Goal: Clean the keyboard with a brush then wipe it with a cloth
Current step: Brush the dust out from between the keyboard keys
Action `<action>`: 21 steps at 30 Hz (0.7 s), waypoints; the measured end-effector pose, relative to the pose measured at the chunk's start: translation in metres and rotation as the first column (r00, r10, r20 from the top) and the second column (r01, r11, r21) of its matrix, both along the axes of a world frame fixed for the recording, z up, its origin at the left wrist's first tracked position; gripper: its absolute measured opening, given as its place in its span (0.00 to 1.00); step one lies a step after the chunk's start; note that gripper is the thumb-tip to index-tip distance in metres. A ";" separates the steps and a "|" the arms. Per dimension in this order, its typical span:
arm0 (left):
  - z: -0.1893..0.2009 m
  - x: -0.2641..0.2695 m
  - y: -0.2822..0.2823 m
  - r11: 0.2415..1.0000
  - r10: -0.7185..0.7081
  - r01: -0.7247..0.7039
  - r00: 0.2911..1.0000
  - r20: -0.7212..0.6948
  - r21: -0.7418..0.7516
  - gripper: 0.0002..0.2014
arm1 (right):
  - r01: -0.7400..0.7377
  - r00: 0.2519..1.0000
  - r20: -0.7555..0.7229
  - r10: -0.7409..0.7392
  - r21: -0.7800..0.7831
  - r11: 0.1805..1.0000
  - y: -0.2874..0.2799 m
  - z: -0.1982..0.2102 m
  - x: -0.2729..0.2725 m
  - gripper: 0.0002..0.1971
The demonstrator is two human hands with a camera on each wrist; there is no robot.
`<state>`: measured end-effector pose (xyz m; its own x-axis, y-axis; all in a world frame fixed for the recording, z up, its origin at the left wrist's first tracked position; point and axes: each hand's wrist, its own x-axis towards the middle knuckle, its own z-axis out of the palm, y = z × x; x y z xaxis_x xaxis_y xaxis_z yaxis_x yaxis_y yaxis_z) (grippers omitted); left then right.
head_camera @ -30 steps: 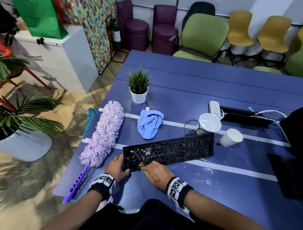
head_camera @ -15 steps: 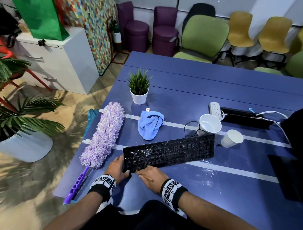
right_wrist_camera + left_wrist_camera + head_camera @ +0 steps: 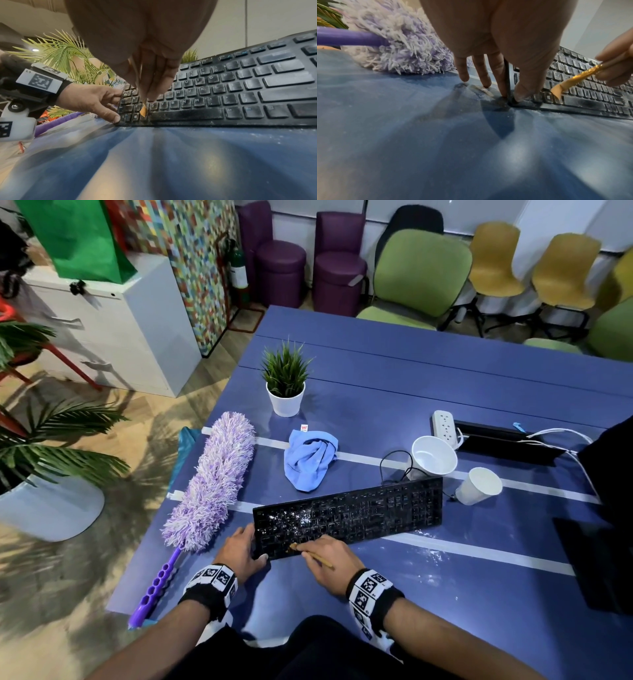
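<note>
From the head view, the keyboard (image 3: 347,513) lies on the blue bench (image 3: 428,385) straight ahead of the person, its long axis running left to right and tilted a little away toward the right, so nearly all its length stretches off to the right of both hands. The left hand (image 3: 241,551) clasps the near left corner, while the right hand (image 3: 325,556) sits just beside it at the front edge, pinching a thin brush (image 3: 313,554) whose tip rests on the lowest key rows; I judge the right hand the one placed to sweep along the axis. White powder speckles the left third of the black keys, and the blue cloth (image 3: 308,458) lies crumpled beyond the keyboard, untouched. In the left wrist view, the left hand's fingers (image 3: 500,75) stand outside the keyboard's end with fingertips on the bench, the thumb curled onto the corner, so the edge is caught between them; the brush's flat orange tip touches the bottom row just to the right, and a purple duster (image 3: 399,46) lies near on the other side. In the right wrist view, the right hand's fingers (image 3: 161,75) close narrowly round the handle, the orange tip pointing down between keys just left of the space bar; the keycaps look dusty and smeared, with grit along the front lip.
</note>
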<state>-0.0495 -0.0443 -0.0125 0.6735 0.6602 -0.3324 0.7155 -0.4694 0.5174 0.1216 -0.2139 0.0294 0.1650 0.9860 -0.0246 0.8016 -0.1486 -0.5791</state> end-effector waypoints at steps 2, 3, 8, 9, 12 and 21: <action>0.000 0.000 0.000 1.000 0.004 -0.004 1.000 0.006 0.000 0.31 | -0.022 1.000 -0.019 0.021 -0.031 0.999 0.000 0.000 -0.001 0.16; -0.001 -0.001 0.001 1.000 0.007 -0.007 1.000 0.007 -0.002 0.32 | -0.015 1.000 -0.024 0.014 -0.038 0.999 0.000 0.000 -0.001 0.15; 0.000 -0.001 0.000 1.000 -0.006 0.006 1.000 -0.002 -0.003 0.32 | 0.235 0.972 -0.024 -0.234 0.074 0.969 -0.007 0.005 0.007 0.11; 0.000 -0.001 0.000 1.000 -0.006 0.006 1.000 -0.001 -0.003 0.32 | 0.297 0.955 -0.047 -0.294 0.080 0.952 -0.008 0.005 0.010 0.10; 0.000 -0.001 0.000 1.000 -0.010 0.010 1.000 -0.002 0.003 0.31 | 0.365 0.920 -0.178 -0.348 0.071 0.928 -0.009 -0.001 0.014 0.08; 0.003 0.000 0.000 1.000 -0.004 0.004 1.000 -0.005 -0.001 0.30 | 0.396 0.915 0.124 -0.383 -0.102 0.913 -0.010 0.004 0.033 0.25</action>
<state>-0.0498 -0.0440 -0.0091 0.6743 0.6572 -0.3367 0.7164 -0.4717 0.5141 0.1542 -0.2241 0.0331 0.5432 0.8331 -0.1040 0.7179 -0.5251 -0.4571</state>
